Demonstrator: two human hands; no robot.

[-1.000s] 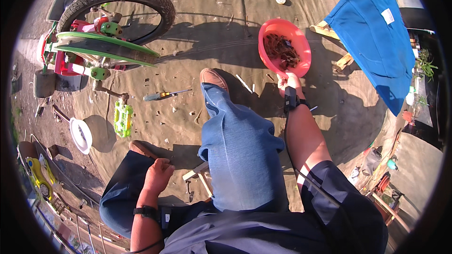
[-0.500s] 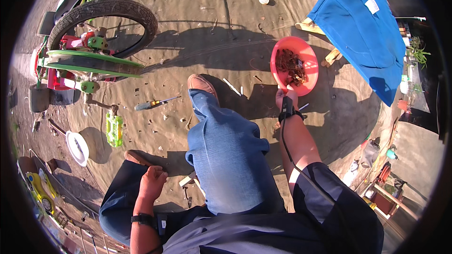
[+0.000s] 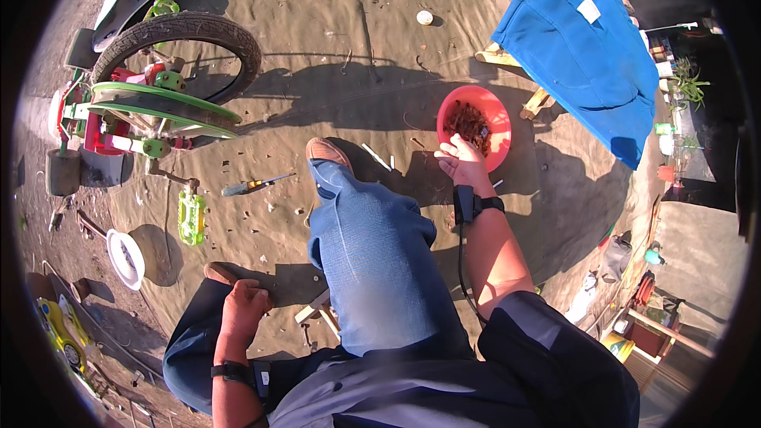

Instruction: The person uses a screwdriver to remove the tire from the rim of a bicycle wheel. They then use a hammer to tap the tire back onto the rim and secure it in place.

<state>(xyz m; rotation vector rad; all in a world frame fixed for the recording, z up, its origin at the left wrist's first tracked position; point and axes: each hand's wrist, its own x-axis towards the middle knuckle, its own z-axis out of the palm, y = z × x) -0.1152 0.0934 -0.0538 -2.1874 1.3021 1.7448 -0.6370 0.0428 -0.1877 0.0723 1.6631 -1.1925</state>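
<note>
A pink-red plastic bowl stands on the ground cloth to the front right, holding a heap of rusty brown bits. At its near edge my right hand is turned partly palm up, fingers apart, with nothing seen in it. The hand overlaps the rim; whether it touches it I cannot tell. My left hand hangs by my bent left knee, its fingers loosely curled with no object showing. Beyond my left foot lies a screwdriver with a dark and yellow handle.
At the left lies a small bicycle with a tyre, green rim and green pedal. A white bowl is nearby. Blue cloth covers a wooden-legged seat at the right. White sticks and a wooden piece lie near my legs.
My right hand has let go of the bowl's near rim and turned over, fingers spreading. The bowl stays in place on the cloth; the whole view has shifted slightly. My left hand is nearly still.
</note>
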